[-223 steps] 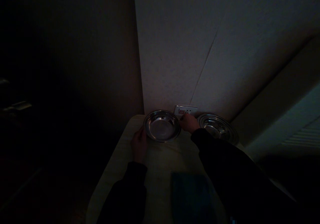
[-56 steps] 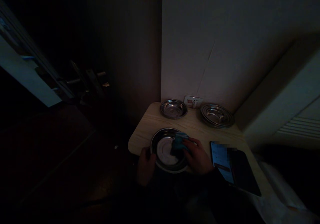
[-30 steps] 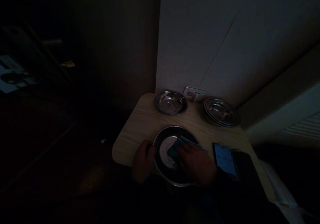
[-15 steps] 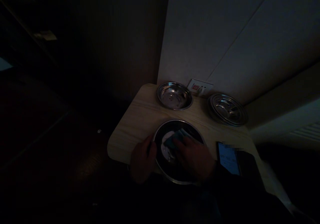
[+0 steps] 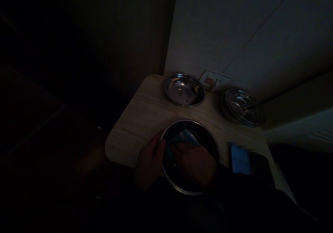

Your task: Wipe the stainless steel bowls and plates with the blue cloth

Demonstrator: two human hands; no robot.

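Your left hand (image 5: 150, 161), lower centre of frame, is pinching the left rim of the big metal bowl (image 5: 210, 140), thumb on top. Your right hand (image 5: 197, 164) is down inside that bowl, fingers close together, pressing on the blue-green cloth (image 5: 191, 138). Can't tell if those fingers actually grip it; the underside is hidden. Bowl sits lower centre, open side up, bottom rim out past the front edge of the pale wood table (image 5: 137, 118). Too dark to tell how much of it rests there. Shallow metal dish (image 5: 183, 91) above it, upper centre, near the wall (image 5: 221, 28). Stack of metal dishes (image 5: 244, 108) right of centre, just beside the wall. Socket plate (image 5: 214, 81) on the wall between the two. Lit phone (image 5: 239, 160) lower right, your dark right sleeve (image 5: 241, 188) just below it.
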